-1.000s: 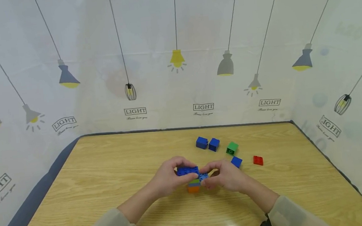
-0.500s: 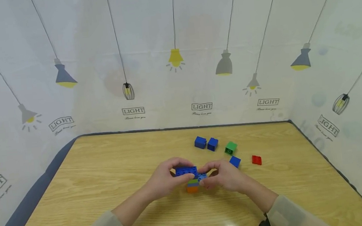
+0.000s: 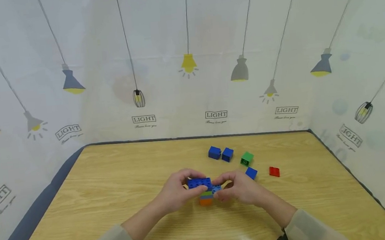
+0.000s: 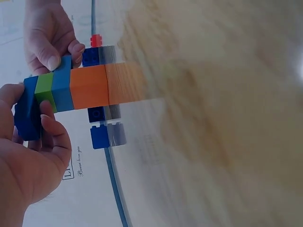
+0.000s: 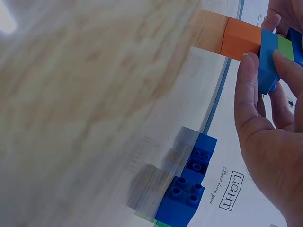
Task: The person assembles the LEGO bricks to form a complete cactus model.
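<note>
Although hardly anything has been shifted, the stack [image 4: 63, 90] is kept upright on the bench [image 3: 114, 174], its top brick [image 3: 199, 182] gripped by the left hand [image 3: 180, 192], its light blue brick [image 5: 268, 61] pinched by the right hand [image 3: 241, 188]; steadying or pressing is suggested.

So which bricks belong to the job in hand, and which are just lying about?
In the job: dark blue top brick, lime brick, light blue brick, orange base brick.

Lying about, apparently: left blue brick, middle blue brick, right blue brick, green brick, red brick.
</note>
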Demonstrator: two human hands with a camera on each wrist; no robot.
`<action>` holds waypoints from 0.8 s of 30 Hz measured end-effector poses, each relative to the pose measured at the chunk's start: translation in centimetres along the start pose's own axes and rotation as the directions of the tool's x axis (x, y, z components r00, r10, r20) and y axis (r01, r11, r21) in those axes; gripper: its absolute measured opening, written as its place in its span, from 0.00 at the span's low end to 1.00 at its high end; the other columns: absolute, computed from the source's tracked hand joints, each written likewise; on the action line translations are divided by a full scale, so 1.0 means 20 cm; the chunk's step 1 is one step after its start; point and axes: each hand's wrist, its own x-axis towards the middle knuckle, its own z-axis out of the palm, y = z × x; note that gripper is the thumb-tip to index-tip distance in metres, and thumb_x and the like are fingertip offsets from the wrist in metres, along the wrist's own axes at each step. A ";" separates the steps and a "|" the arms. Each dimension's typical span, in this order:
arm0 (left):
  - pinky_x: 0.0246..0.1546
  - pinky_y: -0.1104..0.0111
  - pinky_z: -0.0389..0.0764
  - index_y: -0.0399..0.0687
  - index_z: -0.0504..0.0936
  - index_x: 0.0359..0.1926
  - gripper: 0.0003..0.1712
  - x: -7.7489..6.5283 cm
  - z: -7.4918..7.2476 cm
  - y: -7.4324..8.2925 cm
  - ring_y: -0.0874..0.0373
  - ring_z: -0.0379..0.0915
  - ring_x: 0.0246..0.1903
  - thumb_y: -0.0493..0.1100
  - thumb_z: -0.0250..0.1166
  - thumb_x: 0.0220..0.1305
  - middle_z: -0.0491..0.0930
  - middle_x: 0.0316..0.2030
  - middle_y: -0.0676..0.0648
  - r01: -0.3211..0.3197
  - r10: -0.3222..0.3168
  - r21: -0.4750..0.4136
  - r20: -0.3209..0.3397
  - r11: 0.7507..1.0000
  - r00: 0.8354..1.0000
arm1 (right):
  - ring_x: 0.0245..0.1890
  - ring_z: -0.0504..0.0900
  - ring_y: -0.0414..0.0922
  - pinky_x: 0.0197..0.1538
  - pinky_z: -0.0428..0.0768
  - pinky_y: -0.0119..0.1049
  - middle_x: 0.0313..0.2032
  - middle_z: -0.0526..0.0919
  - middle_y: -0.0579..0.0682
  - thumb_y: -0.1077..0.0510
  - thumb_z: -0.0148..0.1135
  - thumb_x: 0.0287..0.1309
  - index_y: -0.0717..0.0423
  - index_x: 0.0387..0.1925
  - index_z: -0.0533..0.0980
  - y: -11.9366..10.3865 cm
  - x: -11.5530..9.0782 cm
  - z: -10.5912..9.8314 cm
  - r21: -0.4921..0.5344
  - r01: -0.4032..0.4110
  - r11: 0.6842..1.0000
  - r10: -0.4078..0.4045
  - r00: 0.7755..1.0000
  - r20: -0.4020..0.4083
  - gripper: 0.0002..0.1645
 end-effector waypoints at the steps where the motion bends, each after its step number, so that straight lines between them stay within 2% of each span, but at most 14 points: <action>1: 0.35 0.72 0.81 0.55 0.89 0.56 0.16 0.00 0.00 0.00 0.55 0.77 0.41 0.48 0.77 0.71 0.85 0.53 0.48 0.005 -0.005 -0.002 0.000 1.000 1.000 | 0.43 0.92 0.48 0.50 0.94 0.44 0.55 0.86 0.57 0.57 0.77 0.68 0.58 0.60 0.86 0.00 0.00 0.00 -0.001 -0.001 1.000 0.001 1.000 0.000 0.21; 7: 0.33 0.73 0.80 0.55 0.89 0.56 0.16 0.00 -0.01 -0.01 0.55 0.77 0.40 0.48 0.78 0.71 0.86 0.52 0.48 0.011 -0.011 -0.006 0.010 1.000 1.000 | 0.43 0.92 0.47 0.49 0.93 0.43 0.54 0.86 0.57 0.57 0.77 0.67 0.59 0.59 0.85 0.01 0.00 0.01 0.003 0.004 1.000 -0.004 1.000 0.001 0.22; 24: 0.36 0.72 0.80 0.53 0.89 0.55 0.15 0.01 -0.01 0.00 0.54 0.76 0.41 0.49 0.78 0.71 0.86 0.50 0.48 0.021 -0.021 -0.010 0.040 1.000 0.999 | 0.43 0.92 0.46 0.48 0.93 0.41 0.54 0.86 0.58 0.58 0.76 0.69 0.60 0.60 0.85 0.01 0.00 0.00 0.005 0.013 1.000 -0.013 1.000 0.008 0.21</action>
